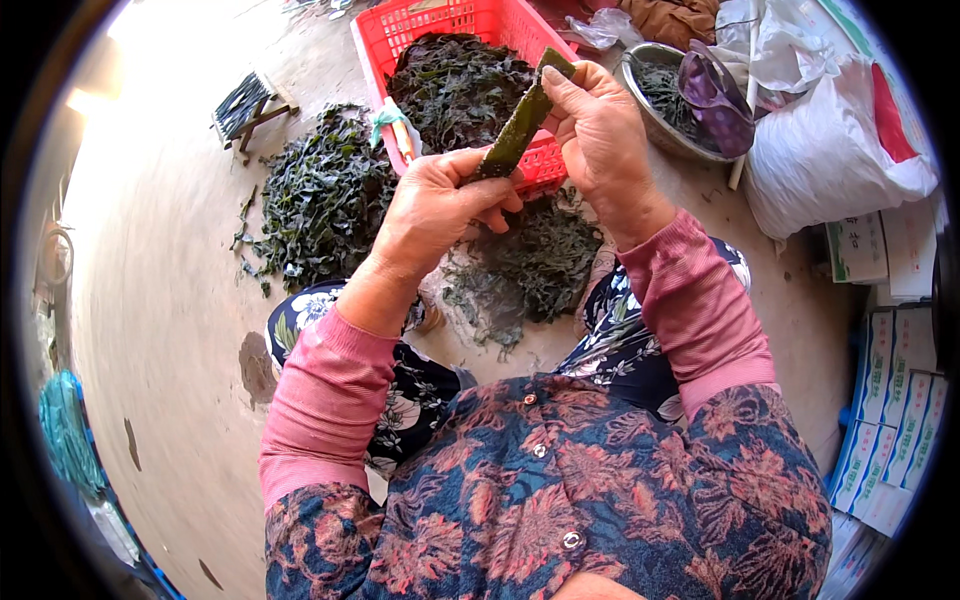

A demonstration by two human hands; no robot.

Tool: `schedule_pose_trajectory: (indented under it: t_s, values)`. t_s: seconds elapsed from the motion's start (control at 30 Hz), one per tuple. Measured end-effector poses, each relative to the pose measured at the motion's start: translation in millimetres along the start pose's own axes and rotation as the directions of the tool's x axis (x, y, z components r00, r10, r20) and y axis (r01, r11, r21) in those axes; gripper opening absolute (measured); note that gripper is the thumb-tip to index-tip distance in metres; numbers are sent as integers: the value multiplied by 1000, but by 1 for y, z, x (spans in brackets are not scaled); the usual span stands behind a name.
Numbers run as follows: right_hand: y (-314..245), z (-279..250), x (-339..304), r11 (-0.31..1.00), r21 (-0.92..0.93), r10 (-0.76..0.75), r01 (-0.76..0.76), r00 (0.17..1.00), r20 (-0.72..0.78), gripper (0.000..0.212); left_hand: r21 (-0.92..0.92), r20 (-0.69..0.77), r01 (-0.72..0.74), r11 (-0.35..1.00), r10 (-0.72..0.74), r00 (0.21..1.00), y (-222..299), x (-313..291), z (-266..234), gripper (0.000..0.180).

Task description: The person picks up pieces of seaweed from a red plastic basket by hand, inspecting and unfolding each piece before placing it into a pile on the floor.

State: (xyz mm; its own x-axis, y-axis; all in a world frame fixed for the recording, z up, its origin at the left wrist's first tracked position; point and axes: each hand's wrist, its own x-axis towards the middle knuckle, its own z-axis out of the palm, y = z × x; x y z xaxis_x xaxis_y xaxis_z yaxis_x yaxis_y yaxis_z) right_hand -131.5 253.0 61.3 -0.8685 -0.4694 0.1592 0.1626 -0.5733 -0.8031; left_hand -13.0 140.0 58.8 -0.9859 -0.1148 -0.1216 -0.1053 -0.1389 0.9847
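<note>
A dark green strip of seaweed [520, 125], speckled with pale grains, is stretched slantwise between my hands. Its lower end is pinched by my left hand [445, 195], while my right hand [600, 135] grips the upper end between thumb and fingers. Behind the strip stands a red plastic basket [373, 65] with a heap of dark seaweed [455, 90] in it. Below my hands, between my knees, lies a looser pile of seaweed [535, 260] on the floor. Another big seaweed pile [325, 195] spreads to the left of the basket.
A small folding stool [245, 108] stands at the far left. Right of the basket sit a metal basin [650, 110] holding dark strands and a purple cloth [715, 100], then a bulky white sack [835, 160]. Stacked boxes [885, 430] line the right; a teal bundle [70, 435] lies left.
</note>
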Motion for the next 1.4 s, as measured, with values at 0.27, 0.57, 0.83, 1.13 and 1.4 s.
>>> schedule_pose_trajectory:
  t_s: [0.27,0.57,0.83,1.13,1.4]
  values:
    - [-7,-10,-3,961,182,208,-207,978,12,5,-292,-356,-312,904,200,913,1,4,-20,12]
    - [-6,8,-16,940,241,205,-243,963,172,3,-707,-112,-290,645,303,946,23,4,-19,7]
    - [-10,16,-26,876,-344,-161,339,876,454,15,-182,-29,-11,983,5,1000,28,-5,-19,10]
    - [5,14,-29,830,-405,-155,383,857,492,17,296,17,-40,954,37,999,35,-14,-13,13]
    - [4,10,-34,897,-440,139,37,921,363,13,329,-3,12,944,-12,1000,29,-17,-16,15]
